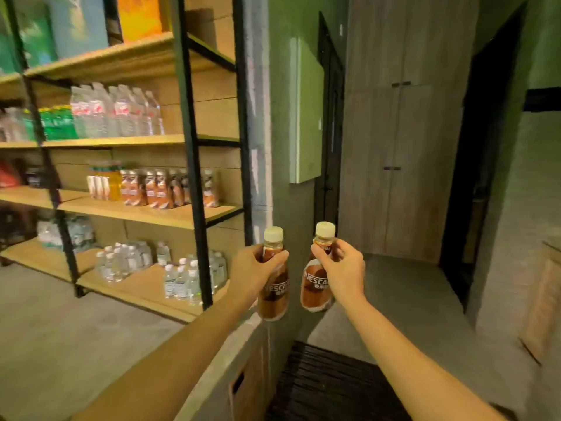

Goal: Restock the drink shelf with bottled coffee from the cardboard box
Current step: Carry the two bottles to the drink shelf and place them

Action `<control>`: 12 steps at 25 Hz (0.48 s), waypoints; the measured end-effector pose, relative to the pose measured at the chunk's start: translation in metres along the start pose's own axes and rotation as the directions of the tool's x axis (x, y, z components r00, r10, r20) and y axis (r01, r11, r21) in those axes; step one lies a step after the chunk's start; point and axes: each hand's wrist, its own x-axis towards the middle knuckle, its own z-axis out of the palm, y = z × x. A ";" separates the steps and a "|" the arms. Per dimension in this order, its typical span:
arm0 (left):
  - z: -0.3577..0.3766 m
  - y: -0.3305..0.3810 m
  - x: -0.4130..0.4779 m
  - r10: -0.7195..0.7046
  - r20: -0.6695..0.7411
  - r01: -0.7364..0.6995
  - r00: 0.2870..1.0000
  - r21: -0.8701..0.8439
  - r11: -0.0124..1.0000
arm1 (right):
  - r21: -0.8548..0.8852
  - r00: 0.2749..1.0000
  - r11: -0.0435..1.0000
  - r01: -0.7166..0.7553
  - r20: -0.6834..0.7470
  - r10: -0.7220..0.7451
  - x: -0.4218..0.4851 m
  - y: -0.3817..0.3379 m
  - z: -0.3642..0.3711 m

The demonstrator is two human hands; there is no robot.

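My left hand (pixel 253 270) grips a brown coffee bottle (pixel 274 294) with a cream cap by its neck. A second, matching coffee bottle (pixel 315 290) hangs upright from my right hand (pixel 344 273), also held at the neck. Both bottles are in the air in front of a grey pillar, to the right of the drink shelf (pixel 145 215). On that shelf's middle board stands a row of the same coffee bottles (pixel 161 189), with one standing apart at the right end. A cardboard box (pixel 246 387) shows partly at the bottom, beside my left forearm.
Water bottles (pixel 118 112) fill the board above, small water bottles (pixel 182 279) the lowest one. Black metal uprights (pixel 194 153) frame the shelf. A dark mat (pixel 328 387) lies on the floor ahead, wooden cabinet doors (pixel 400 165) behind. Another cardboard box (pixel 543 302) stands at the right.
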 end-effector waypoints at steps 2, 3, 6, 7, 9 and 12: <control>-0.081 -0.026 0.006 -0.037 -0.073 0.041 0.997 0.062 0.997 | 0.047 0.997 0.999 0.001 0.075 -0.005 -0.016 -0.018 0.082; -0.116 -0.036 0.008 -0.044 -0.097 0.052 0.994 0.081 0.995 | 0.073 0.994 0.997 -0.002 0.105 -0.005 -0.022 -0.027 0.117; -0.209 -0.067 0.012 -0.069 -0.177 0.090 0.982 0.113 0.989 | 0.133 0.983 0.991 -0.014 0.184 -0.010 -0.035 -0.050 0.213; -0.235 -0.077 0.014 -0.079 -0.212 0.106 0.974 0.116 0.988 | 0.140 0.977 0.990 -0.015 0.212 -0.015 -0.038 -0.056 0.242; -0.280 -0.098 0.024 -0.096 -0.268 0.135 0.959 0.132 0.982 | 0.146 0.970 0.989 0.004 0.238 -0.039 -0.041 -0.062 0.295; -0.328 -0.131 0.049 -0.110 -0.318 0.163 0.942 0.145 0.976 | 0.180 0.965 0.984 0.013 0.254 -0.059 -0.035 -0.060 0.364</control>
